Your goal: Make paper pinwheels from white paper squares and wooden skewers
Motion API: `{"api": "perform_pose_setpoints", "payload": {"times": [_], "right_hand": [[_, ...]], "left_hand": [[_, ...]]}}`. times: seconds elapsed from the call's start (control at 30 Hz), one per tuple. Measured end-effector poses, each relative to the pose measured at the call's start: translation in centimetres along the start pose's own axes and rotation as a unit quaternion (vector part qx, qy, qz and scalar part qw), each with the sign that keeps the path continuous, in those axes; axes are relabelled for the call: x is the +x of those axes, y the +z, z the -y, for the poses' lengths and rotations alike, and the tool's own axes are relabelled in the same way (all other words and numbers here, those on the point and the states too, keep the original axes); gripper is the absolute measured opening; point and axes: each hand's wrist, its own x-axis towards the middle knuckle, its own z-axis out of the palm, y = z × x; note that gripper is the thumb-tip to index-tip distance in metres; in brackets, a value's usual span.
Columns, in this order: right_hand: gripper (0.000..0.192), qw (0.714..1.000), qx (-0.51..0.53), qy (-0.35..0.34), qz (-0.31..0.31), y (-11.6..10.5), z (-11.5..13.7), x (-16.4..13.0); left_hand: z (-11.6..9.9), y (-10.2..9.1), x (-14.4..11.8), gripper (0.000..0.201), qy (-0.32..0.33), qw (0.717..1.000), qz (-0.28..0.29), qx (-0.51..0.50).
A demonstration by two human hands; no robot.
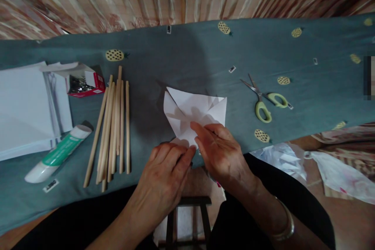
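Note:
A sheet of white paper with folded, raised corners lies near the table's front edge, between my hands. My left hand is closed on its near left corner, fingers curled and thumb pressing from the side. Over the near right part of the sheet is my right hand, its fingers bent around the paper's edge and a fingertip resting on the surface. Both hands cover the near portion of the paper, so the folds there are hidden. Off to the right lie scissors with green handles, their blades slightly apart.
Left of the paper lie several wooden sticks, a glue stick, a red box of small metal pieces and a stack of white paper. A teal cloth covers the table. Plastic bags lie below right.

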Motion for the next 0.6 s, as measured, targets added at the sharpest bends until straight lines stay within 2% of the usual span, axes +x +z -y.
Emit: {"api": "perform_pose_setpoints", "payload": {"times": [0.37,0.6], "right_hand": [[0.036,0.998,-0.059,-0.016,-0.032,0.1,1.5,0.5],[0.038,0.999,-0.047,0.004,-0.014,0.5,1.3,0.7]], "left_hand": [[0.2,0.1,0.2,0.026,0.007,0.999,-0.004,0.050],[0.7,0.1,0.9,0.018,0.043,0.996,-0.038,0.071]]}}
